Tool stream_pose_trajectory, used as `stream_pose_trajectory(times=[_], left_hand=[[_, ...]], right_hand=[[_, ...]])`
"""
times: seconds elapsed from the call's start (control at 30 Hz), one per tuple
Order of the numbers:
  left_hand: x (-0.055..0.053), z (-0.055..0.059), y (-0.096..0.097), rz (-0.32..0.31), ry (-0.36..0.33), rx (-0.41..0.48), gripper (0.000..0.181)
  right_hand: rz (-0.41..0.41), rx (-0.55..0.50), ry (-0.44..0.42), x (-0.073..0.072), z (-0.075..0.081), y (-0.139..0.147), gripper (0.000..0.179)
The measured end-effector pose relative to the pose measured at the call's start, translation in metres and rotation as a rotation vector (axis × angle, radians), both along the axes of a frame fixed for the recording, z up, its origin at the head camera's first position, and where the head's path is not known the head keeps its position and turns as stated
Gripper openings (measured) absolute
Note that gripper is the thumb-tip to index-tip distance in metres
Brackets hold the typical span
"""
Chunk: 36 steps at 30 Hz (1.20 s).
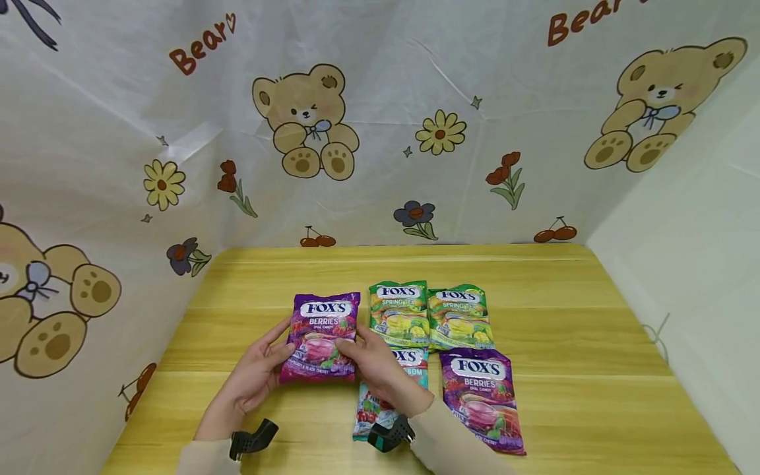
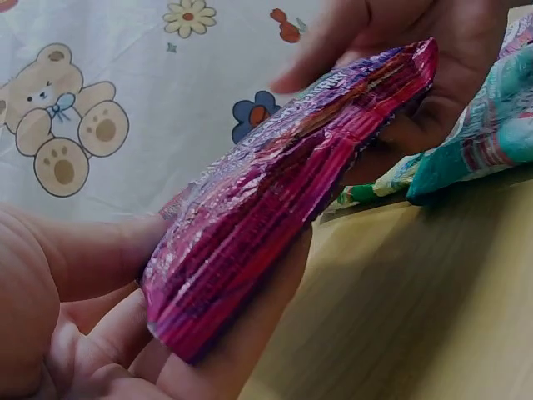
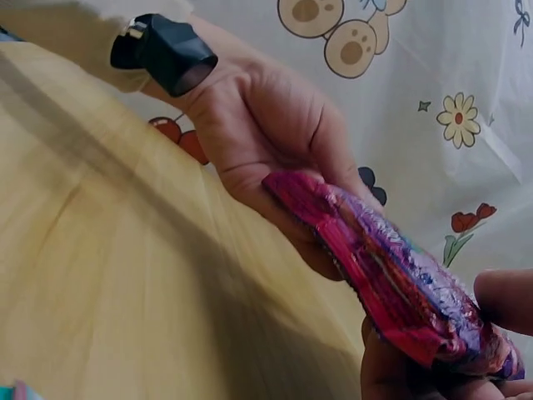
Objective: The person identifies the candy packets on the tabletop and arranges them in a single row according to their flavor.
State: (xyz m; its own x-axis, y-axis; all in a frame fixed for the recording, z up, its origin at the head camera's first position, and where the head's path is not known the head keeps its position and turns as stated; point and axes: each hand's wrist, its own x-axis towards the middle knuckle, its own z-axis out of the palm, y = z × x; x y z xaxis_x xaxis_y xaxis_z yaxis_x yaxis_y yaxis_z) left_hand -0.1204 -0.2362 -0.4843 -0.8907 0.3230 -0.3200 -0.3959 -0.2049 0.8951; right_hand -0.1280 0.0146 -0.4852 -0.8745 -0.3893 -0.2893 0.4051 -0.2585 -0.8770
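Both hands hold a purple Fox's berries candy bag [image 1: 320, 333] above the table, its printed front facing up toward the head camera. My left hand [image 1: 254, 376] grips the bag's left side, thumb on the front and fingers beneath. On the other side my right hand [image 1: 382, 369] pinches the bag with its thumb on the front. In the left wrist view the bag's lower edge [image 2: 241, 242] is seen sideways between the two hands. The right wrist view shows the same bag [image 3: 391, 275], tilted. Under the right forearm lies a teal blossom candy bag [image 1: 368, 419], partly hidden.
Two green Spring Tea bags [image 1: 399, 316] lie side by side on the wooden table [image 1: 594, 369]. A second purple berries bag [image 1: 483, 402] lies at the right, near the right sleeve. A bear-printed cloth [image 1: 380, 185] stands behind the table and along its left side.
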Motion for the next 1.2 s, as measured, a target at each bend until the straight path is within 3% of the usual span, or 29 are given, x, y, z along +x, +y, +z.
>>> stream_pose_trajectory(times=[0.3,0.6,0.97,1.2], left_hand=[[-0.021,0.010,-0.010,-0.023,-0.024,0.017,0.073],[-0.053,0.025,-0.021,-0.046,-0.017,0.065,0.072],[-0.091,0.013,-0.035,-0.049,-0.014,0.036,0.068],[-0.110,0.002,-0.046,-0.033,-0.057,0.015,0.071]], right_hand=[[0.039,0.046,0.022,-0.025,0.001,-0.004,0.050],[0.057,0.002,-0.009,-0.055,0.011,-0.009,0.046],[0.065,0.051,-0.055,-0.095,0.005,-0.024,0.050],[0.035,0.030,-0.075,-0.112,-0.002,-0.034,0.050]])
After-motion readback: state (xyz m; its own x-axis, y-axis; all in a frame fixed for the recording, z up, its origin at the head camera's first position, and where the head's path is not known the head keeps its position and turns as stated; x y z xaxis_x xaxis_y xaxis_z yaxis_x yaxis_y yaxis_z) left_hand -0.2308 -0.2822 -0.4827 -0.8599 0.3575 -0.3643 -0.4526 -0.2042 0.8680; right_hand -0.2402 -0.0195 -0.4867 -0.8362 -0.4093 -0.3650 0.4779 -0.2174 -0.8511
